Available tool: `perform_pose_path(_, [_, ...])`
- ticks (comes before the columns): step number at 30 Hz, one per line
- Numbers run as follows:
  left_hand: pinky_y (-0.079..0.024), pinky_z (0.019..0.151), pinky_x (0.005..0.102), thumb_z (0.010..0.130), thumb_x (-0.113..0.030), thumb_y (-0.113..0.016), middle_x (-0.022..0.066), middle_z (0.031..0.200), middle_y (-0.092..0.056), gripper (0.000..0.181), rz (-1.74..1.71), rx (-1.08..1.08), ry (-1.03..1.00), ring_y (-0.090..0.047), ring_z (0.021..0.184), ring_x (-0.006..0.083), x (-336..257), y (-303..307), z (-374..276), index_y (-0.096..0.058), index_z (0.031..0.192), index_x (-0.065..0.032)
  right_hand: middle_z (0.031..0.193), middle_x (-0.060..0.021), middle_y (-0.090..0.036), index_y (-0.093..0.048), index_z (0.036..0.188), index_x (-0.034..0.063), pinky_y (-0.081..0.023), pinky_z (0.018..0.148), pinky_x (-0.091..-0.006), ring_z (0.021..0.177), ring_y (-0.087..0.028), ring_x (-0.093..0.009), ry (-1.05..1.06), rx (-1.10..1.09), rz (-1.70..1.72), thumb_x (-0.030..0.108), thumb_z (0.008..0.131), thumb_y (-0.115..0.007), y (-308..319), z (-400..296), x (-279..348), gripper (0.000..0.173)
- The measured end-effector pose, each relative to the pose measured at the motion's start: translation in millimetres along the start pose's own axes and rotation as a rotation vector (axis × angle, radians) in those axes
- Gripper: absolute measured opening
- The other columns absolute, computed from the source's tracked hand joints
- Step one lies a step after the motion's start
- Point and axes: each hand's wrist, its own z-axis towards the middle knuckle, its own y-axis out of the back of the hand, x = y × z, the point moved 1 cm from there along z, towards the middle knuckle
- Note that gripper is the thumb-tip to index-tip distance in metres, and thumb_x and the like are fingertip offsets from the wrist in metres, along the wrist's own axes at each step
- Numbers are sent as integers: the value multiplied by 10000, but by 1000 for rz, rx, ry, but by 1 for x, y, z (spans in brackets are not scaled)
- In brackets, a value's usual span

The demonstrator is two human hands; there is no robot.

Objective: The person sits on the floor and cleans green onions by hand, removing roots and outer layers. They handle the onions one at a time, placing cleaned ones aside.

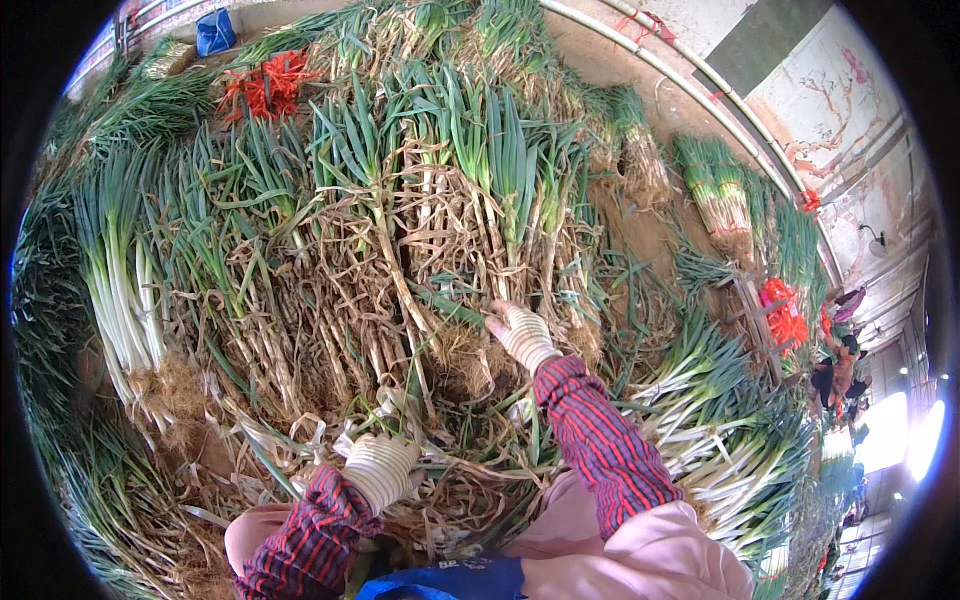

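Both my hands wear striped, light-coloured gloves. My right hand [523, 330] reaches forward to the lower stems of the unpeeled long green onions [442, 210], above their roots; its fingertips are at a stalk, and whether they grip it is not plain. My left hand [382, 466] is low in front of me, over dry, peeled-off leaves [480, 502], its fingers hidden beneath the glove's back and some leaves. Cleaned white-stemmed green onions [124, 300] lie at the left, roots toward me. More cleaned green onions [720, 442] are heaped at my right.
Red plastic ties [271, 84] lie at the back left, near a blue bag [215, 32]. Tied green onion bundles [716, 195] and more red ties [784, 315] are at the right. White pipes [667, 67] run along the wall. A person [838, 375] is far off at the right.
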Motion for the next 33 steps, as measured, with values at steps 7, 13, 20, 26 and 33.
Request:
perform_pose_path(7, [-492,740,456,825,-405,-561,155,877,-642,397,-29,63,-29,-615,866,346,7,-2,13,-618,988,-48,1454,-88,-293,-482,1299,260,-260,1036,-582,1321,-268,-364,116,-68,-372,489,814,-573,-30,56,25,545])
perform_pose_path(13, [-494,741,443,831,-397,-553,172,884,-642,380,-5,18,-90,-624,844,345,-2,-8,21,-622,975,-51,1487,-111,-226,-277,1424,188,-184,1064,-597,1360,-192,-367,24,310,-576,697,827,-309,-40,-6,36,785])
perform_pose_path(20, [-494,750,443,831,-405,-537,159,906,-642,393,45,49,-125,-629,841,327,-16,-17,11,-629,960,-45,1096,-187,-613,-510,1175,40,-477,866,-420,1011,-596,-338,190,1020,-401,481,900,-418,-164,-211,12,528])
perform_pose_path(26, [-499,738,427,816,-418,-555,156,894,-649,400,33,76,-79,-634,845,316,-24,-10,-8,-636,947,-49,1061,-191,-624,-508,1178,81,-475,852,-428,987,-599,-368,174,865,-507,527,871,-450,-109,-186,39,544])
perform_pose_path(33, [-499,717,423,808,-412,-579,149,854,-647,387,55,-83,-56,-633,812,317,-15,-3,-28,-634,941,-53,900,-166,-632,-573,1011,67,-482,756,-403,850,-598,-297,203,358,-156,350,887,-506,-15,-130,66,316])
